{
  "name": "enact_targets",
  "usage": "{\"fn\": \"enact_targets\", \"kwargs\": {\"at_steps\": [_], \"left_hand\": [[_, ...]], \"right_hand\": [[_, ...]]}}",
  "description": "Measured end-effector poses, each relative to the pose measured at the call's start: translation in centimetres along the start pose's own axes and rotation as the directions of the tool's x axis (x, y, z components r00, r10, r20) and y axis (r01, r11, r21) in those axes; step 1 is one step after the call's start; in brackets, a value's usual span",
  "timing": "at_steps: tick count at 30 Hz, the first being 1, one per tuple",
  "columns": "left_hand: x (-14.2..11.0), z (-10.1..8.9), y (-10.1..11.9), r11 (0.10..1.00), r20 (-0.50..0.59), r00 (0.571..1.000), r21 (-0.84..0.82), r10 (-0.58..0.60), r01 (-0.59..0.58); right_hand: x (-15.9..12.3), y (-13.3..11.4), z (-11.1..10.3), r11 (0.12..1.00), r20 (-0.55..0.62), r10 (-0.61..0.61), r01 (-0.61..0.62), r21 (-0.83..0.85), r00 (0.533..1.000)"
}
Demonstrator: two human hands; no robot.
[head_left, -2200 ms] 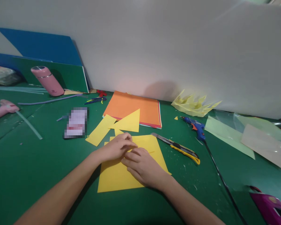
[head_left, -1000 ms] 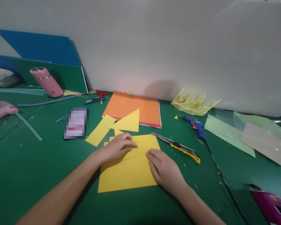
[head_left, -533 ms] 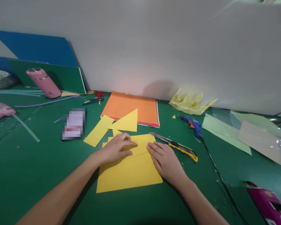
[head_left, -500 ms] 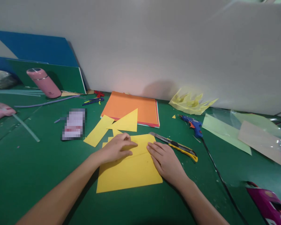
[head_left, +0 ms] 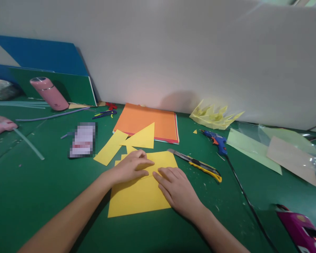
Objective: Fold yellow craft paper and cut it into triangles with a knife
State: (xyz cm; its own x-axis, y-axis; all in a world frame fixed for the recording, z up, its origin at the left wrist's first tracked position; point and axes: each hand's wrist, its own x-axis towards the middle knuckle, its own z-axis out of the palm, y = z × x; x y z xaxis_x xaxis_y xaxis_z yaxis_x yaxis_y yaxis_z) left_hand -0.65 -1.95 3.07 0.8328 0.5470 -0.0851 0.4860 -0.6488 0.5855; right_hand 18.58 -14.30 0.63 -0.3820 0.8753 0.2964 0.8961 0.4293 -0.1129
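A folded yellow paper sheet (head_left: 137, 198) lies on the green table (head_left: 37, 189) right in front of me. My left hand (head_left: 130, 168) rests on its upper left part, fingers curled and pressing down on the paper. My right hand (head_left: 175, 188) lies flat on the sheet with its fingers stretched toward the left along the fold line. Both hands touch the paper; neither lifts it.
Yellow offcuts, a strip (head_left: 110, 147) and a triangle (head_left: 143, 137), lie beyond the sheet before an orange paper stack (head_left: 147, 121). A yellow utility knife (head_left: 197, 164), blue glue gun (head_left: 217, 140) with black cord and pale crumpled yellow paper (head_left: 214, 116) sit right. A pink bottle (head_left: 49, 93) stands left.
My right hand slid right along the fold to the sheet's edge, then came back left toward the middle. My left hand has stayed pressed on the paper.
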Motion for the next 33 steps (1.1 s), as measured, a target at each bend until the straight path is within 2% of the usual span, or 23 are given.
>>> {"fn": "enact_targets", "kwargs": {"at_steps": [3, 11, 18, 24, 33], "left_hand": [[-0.1, -0.1, -0.1, 1.000, 0.010, 1.000, -0.001, 0.014, -0.014], [-0.1, -0.4, 0.0, 1.000, 0.033, 0.999, -0.015, 0.014, -0.013], [-0.1, -0.4, -0.1, 1.000, 0.047, 0.999, -0.029, -0.001, 0.003], [-0.1, -0.3, -0.2, 0.999, 0.052, 0.999, -0.039, 0.005, -0.003], [-0.3, -0.5, 0.5, 0.998, 0.066, 0.997, -0.031, -0.050, 0.052]], "right_hand": [[0.1, -0.3, -0.1, 1.000, -0.006, -0.009, 0.009, 0.009, 1.000], [-1.0, 2.0, -1.4, 0.986, -0.121, 0.169, -0.167, 0.027, 0.978], [-0.8, 2.1, -1.4, 0.975, -0.200, 0.223, -0.215, 0.060, 0.954], [-0.9, 2.2, -0.9, 0.981, -0.235, 0.193, -0.193, 0.023, 0.953], [0.4, 0.2, -0.5, 0.997, -0.121, 0.021, -0.011, 0.076, 0.992]]}}
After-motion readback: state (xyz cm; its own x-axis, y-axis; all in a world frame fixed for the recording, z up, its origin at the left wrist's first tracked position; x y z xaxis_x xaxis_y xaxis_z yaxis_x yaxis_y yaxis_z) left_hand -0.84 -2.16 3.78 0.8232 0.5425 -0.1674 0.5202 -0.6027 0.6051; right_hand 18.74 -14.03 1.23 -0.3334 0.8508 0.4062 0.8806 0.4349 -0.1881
